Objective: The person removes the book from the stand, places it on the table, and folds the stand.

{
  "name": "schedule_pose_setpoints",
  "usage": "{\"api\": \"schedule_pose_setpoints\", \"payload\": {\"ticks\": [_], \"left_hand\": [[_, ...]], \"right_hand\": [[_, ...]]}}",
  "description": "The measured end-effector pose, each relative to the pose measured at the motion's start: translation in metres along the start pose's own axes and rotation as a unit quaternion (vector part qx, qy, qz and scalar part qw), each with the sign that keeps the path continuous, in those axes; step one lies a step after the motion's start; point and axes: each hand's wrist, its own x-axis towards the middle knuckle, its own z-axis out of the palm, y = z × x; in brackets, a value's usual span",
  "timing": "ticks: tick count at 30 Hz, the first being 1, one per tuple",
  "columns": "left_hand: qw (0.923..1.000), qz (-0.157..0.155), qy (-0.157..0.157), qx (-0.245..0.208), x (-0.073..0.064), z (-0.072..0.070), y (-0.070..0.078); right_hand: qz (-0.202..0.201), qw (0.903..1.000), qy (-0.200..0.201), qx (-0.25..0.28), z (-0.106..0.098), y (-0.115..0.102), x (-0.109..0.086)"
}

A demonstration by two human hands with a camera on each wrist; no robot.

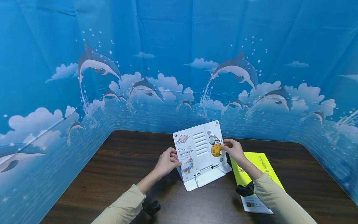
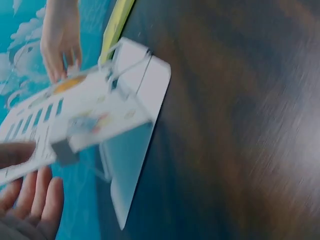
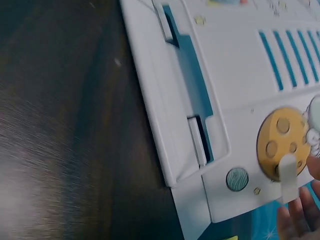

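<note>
A white book stand [image 1: 199,149] printed with a planet, an astronaut and the words "Tiny universe" stands tilted back on the table. My left hand [image 1: 167,162] grips its left edge; in the left wrist view the thumb lies over the panel and the fingers are beneath it. A pale clip [image 2: 64,150] sits on that edge beside the thumb. At the right edge, my right hand [image 1: 234,151] pinches the panel near the yellow moon print [image 3: 282,142], by another pale clip [image 3: 288,179]. Wire page holders [image 1: 197,179] stand at the lower ledge.
A yellow-covered book [image 1: 263,165] lies to the right of the stand, partly under my right forearm, with a white part [image 1: 255,203] at its near end. The dark wooden table [image 1: 112,174] meets a blue dolphin-print curtain [image 1: 167,62] behind.
</note>
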Motion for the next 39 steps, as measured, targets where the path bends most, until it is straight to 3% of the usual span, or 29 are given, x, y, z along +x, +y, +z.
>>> {"api": "schedule_pose_setpoints", "payload": {"ticks": [4, 8, 12, 16, 27, 33, 39], "left_hand": [[1.0, 0.003, -0.008, 0.003, 0.012, -0.01, 0.005], [0.9996, 0.011, 0.024, 0.011, 0.026, -0.019, 0.013], [0.9981, 0.025, 0.056, 0.012, 0.037, -0.024, 0.02], [0.9964, 0.046, 0.067, 0.024, 0.043, -0.026, 0.021], [0.9913, 0.105, 0.065, 0.045, 0.044, -0.02, 0.021], [0.9903, 0.107, 0.075, 0.047, 0.042, -0.019, 0.021], [0.992, 0.096, 0.075, 0.035, 0.042, -0.019, 0.019]], "right_hand": [[-0.021, 0.9997, 0.003, -0.016, -0.005, -0.005, -0.017], [-0.021, 0.9996, 0.004, -0.016, -0.005, -0.002, -0.033], [0.009, 0.9999, -0.011, 0.001, 0.002, 0.001, -0.05], [0.053, 0.9978, -0.027, 0.03, 0.015, 0.003, -0.068], [0.124, 0.9815, -0.034, 0.142, 0.051, 0.008, -0.091], [0.123, 0.9732, -0.028, 0.192, 0.06, 0.01, -0.091], [0.116, 0.9698, 0.01, 0.214, 0.074, 0.008, -0.089]]}}
